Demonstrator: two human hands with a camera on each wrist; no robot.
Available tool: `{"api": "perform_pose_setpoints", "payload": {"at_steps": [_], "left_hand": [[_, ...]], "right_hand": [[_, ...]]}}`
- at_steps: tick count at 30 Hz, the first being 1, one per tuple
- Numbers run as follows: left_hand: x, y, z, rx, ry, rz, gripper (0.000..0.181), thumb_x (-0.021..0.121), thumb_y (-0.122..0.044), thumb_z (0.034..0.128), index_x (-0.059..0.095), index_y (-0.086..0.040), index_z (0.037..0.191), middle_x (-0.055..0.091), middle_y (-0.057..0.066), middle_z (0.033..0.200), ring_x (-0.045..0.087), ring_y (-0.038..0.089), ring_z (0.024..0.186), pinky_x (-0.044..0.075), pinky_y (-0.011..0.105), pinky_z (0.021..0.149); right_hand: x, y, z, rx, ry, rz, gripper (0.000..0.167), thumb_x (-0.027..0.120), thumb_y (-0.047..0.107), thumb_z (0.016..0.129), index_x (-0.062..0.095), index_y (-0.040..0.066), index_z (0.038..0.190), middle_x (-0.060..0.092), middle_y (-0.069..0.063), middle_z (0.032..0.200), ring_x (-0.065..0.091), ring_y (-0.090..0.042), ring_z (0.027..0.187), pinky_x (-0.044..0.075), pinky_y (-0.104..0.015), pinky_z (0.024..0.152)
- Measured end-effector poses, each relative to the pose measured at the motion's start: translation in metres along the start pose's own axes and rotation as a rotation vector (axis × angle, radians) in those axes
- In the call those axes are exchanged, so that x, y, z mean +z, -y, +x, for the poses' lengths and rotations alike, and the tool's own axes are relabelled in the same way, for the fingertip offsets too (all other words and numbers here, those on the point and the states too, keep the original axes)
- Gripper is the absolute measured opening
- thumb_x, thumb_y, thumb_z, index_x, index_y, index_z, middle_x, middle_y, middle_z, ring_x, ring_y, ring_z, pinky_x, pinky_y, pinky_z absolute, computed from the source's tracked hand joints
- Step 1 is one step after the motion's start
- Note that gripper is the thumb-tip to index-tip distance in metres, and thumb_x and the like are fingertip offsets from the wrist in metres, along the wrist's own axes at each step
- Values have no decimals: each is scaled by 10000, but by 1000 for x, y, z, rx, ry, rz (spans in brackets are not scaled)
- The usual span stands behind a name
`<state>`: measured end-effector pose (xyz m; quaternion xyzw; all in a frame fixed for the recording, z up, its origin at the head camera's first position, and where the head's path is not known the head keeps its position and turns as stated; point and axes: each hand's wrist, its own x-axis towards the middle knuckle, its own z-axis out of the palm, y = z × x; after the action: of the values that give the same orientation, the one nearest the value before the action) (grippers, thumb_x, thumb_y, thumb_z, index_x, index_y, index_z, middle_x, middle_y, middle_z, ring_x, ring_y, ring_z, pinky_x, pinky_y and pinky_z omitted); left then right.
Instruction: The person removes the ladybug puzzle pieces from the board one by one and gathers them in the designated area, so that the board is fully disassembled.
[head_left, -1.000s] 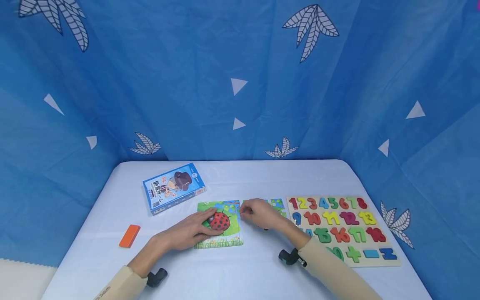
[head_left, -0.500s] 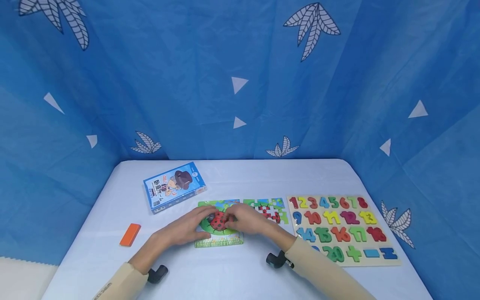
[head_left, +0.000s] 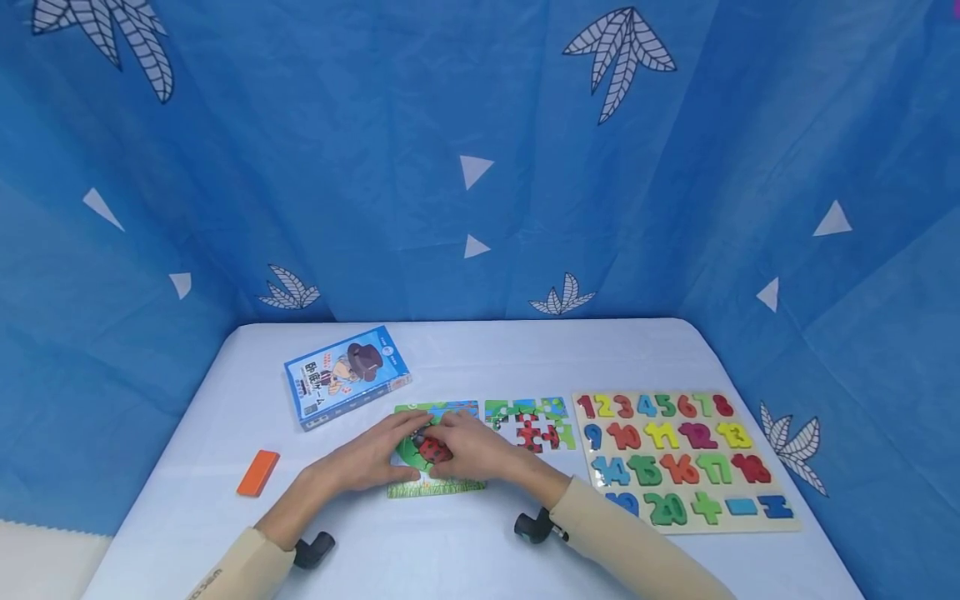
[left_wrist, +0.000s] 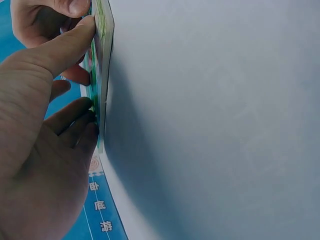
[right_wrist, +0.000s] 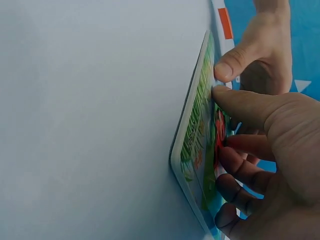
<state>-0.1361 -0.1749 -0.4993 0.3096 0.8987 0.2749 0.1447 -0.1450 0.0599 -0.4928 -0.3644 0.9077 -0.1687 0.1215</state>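
A ladybug picture board [head_left: 437,489] lies at the table's middle, partly covered by both hands. My left hand [head_left: 375,452] rests at its left side, thumb and fingertips touching the surface. Over its right part bends my right hand [head_left: 478,448], fingers on the ladybug. In the right wrist view the thumb and bent fingers of my right hand [right_wrist: 280,135] touch the board [right_wrist: 192,130] spread apart, nothing visible between them. Just right of the board, several joined jigsaw pieces [head_left: 529,438] show parts of a red ladybug and green edge, with white gaps among them.
To the right lies a number board [head_left: 624,492] with coloured numerals. A blue card-game box [head_left: 347,377] sits tilted at the back left. An orange block [head_left: 258,473] is on the left of the white table [head_left: 420,554]. Blue curtains [head_left: 390,192] surround it.
My right hand has moved left from the jigsaw pieces onto the ladybug board, uncovering the pieces. The left hand's fingers have shifted slightly toward the board's upper left while staying on it.
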Motion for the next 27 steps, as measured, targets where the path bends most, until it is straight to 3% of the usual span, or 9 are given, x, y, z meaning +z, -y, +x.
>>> {"api": "perform_pose_setpoints", "payload": {"at_steps": [3, 6, 11, 18, 23, 27], "left_hand": [[0, 0, 0, 2, 2, -2, 870, 784, -436, 864, 340, -232, 1583, 324, 8, 1620, 301, 282, 1495, 353, 501, 1165], [0, 0, 1, 4, 4, 0, 870, 781, -437, 866, 338, -224, 1584, 320, 12, 1621, 295, 284, 1497, 351, 500, 1166], [0, 0, 1, 5, -1, -3, 873, 789, -420, 863, 339, -219, 1584, 322, 14, 1619, 301, 277, 1494, 357, 490, 1164], [2, 2, 1, -1, -10, -6, 935, 792, -438, 854, 280, -215, 1605, 310, -3, 1630, 278, 265, 1508, 323, 480, 1185], [2, 3, 0, -16, -12, -52, 1055, 802, -414, 847, 128, -218, 1635, 280, 41, 1648, 274, 289, 1509, 319, 496, 1183], [1, 3, 0, -19, -16, -83, 1118, 812, -383, 845, 40, -226, 1637, 275, 47, 1652, 282, 275, 1507, 324, 490, 1181]], "right_hand": [[1, 2, 2, 0, 14, -23, 690, 765, 471, 873, 544, 183, 1460, 581, 82, 1088, 497, -64, 950, 478, -343, 995], [1, 3, 3, 11, 22, -36, 718, 769, 470, 870, 521, 184, 1479, 580, 82, 1087, 518, -53, 977, 342, -460, 1173], [0, 5, 6, 29, 25, -16, 722, 795, 439, 854, 522, 186, 1472, 594, 79, 1106, 549, -67, 1060, 274, -488, 1210], [2, 7, 7, 69, 11, 18, 697, 813, 431, 839, 518, 215, 1433, 591, 59, 1264, 507, -178, 1301, 301, -495, 1196], [4, 7, 5, 72, -41, 70, 572, 819, 379, 845, 525, 276, 1326, 601, 68, 1214, 522, -134, 1147, 472, -397, 1008], [4, 6, 5, 56, -100, 112, 415, 777, 356, 893, 570, 266, 1241, 595, 115, 1027, 486, -74, 963, 456, -253, 804]]}}
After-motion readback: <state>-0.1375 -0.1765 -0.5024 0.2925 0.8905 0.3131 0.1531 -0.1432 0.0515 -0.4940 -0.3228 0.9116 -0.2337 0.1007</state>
